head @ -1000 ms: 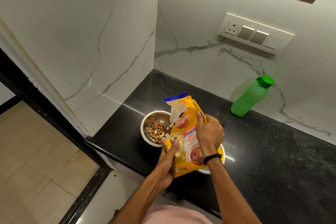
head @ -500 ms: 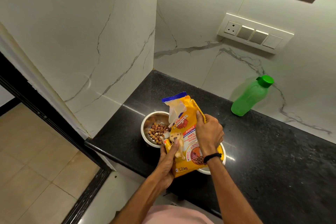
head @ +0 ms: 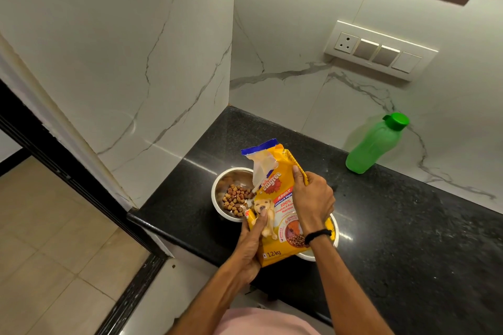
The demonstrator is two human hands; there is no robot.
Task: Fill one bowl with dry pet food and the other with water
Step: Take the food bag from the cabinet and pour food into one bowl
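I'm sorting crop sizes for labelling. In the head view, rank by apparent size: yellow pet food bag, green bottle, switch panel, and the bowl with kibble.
1. Yellow pet food bag, though nearness inflates it.
2-3. Switch panel and green bottle: too alike to rank.
4. Bowl with kibble, partly hidden by the bag.

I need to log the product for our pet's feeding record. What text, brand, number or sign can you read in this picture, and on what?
All readable text is on the yellow pet food bag held in both hands:
"ADULT" on a red band.
"100%" below it.
"1.2 kg" near the bottom edge.
The red brand logo is partly hidden by the torn flap; only "...digree" shows.
Smaller lines under "ADULT" and "100%" are too blurred to read.
The green bottle and the switch panel show no text.
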